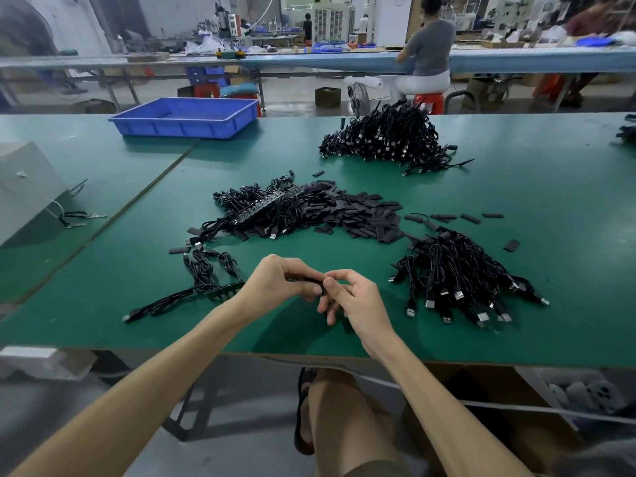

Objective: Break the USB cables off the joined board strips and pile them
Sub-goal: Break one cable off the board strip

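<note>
Your green matted surface (516,201) carries two heaps of freed black USB cables, the far pile (389,136) and the near right pile (461,273). A long joined board strip (265,208) waits on the black offcut tabs (358,211). A short strip (223,290) keeps its cables. By my judgement, well over half is done. Your left hand (282,280) and right hand (351,297) each take a narrow pinching grip on one small black piece (309,279).

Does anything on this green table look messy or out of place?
Only slightly. A few loose black pieces lie scattered on the green table, apart from the central heap of pieces. The left hand and right hand pinch a small black part between them; nothing looks damaged.
</note>
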{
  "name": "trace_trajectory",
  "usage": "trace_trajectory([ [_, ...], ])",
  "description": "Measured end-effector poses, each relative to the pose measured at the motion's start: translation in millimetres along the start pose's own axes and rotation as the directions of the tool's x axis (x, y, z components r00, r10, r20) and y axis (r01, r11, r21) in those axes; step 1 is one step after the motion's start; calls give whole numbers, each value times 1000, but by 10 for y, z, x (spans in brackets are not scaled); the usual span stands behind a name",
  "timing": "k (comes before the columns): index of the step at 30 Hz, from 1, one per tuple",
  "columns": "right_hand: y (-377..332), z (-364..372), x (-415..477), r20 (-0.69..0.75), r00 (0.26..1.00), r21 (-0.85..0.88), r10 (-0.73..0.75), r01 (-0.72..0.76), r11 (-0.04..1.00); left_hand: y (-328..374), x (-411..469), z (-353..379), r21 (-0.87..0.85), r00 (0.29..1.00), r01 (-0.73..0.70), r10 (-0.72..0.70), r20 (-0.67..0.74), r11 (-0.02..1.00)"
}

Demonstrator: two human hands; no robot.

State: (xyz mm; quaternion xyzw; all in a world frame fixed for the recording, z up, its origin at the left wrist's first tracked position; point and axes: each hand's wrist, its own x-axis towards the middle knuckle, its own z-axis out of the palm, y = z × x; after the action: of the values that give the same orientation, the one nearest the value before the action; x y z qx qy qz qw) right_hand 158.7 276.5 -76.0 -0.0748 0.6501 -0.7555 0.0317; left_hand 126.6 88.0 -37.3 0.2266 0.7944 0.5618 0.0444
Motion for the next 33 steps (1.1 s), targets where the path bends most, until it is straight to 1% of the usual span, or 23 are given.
trace_trajectory([
  [4,5,10,3,-3,1000,-30,-8,8,1000,-10,-5,-9,-89,1000,21,-23,-15,996],
  [7,4,23,-5,-39,998,-73,-40,37,997,-10,25,-1,-195,994,21,-42,-104,981],
  [9,25,18,2,-78,995,-125,-69,59,990,4,36,16,-222,988,15,-48,-148,975],
  [12,50,3,25,-137,986,-211,-95,64,975,49,33,63,-220,981,-25,-19,-194,975],
  [16,21,18,-6,-82,995,-168,-50,35,985,121,81,118,-228,948,-18,-56,-313,974],
  [21,28,18,-4,-71,996,-165,-63,51,985,193,122,218,-130,940,-31,-15,-340,991],
  [25,11,12,-12,-80,995,-144,-64,52,988,200,130,195,-116,955,-29,-7,-297,993],
  [28,-8,8,-17,-109,992,-93,-60,50,994,168,106,215,-106,976,21,-43,-216,994],
  [31,-37,-10,-21,-182,981,-6,-66,66,998,98,67,228,109,997,30,-22,-70,994],
  [33,-39,-16,-17,-236,970,40,-61,73,997,83,39,226,194,999,36,-38,9,980],
])
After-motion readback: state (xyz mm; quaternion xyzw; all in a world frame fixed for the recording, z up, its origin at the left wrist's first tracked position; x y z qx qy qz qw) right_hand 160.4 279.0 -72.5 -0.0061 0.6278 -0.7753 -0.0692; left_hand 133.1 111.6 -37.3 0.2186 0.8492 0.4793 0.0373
